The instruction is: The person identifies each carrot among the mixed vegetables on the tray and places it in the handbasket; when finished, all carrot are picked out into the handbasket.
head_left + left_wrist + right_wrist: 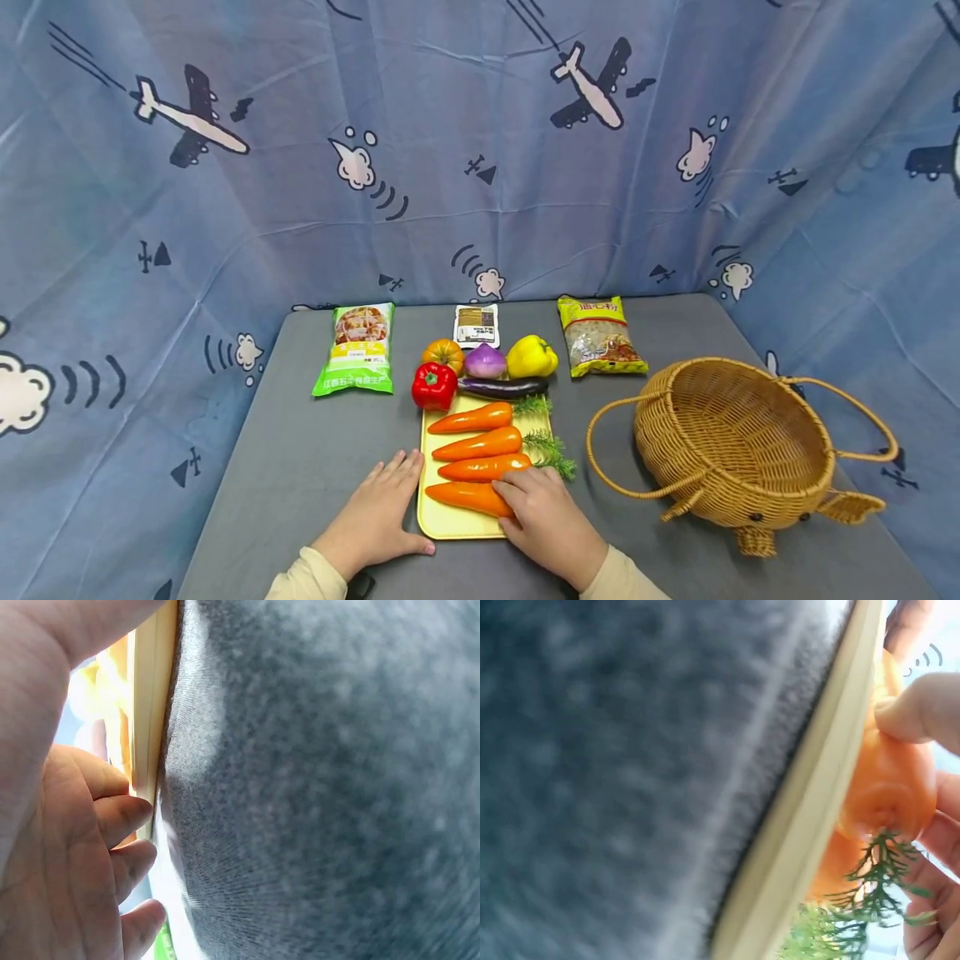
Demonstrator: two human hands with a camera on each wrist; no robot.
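Several orange carrots with green tops lie side by side on a pale yellow tray. My right hand grips the nearest carrot by its thick end. The right wrist view shows the thumb on one side of that carrot and fingers on the other, its leafy top hanging below. Flat beside the tray's left edge, my left hand has its fingers straight, fingertips at the rim. In the left wrist view those fingers lie along the tray wall.
Behind the carrots sit an eggplant, red pepper, pumpkin, purple onion-like vegetable and yellow pepper. Farther back are a green bag, small pouch and yellow bag. A wicker basket stands right.
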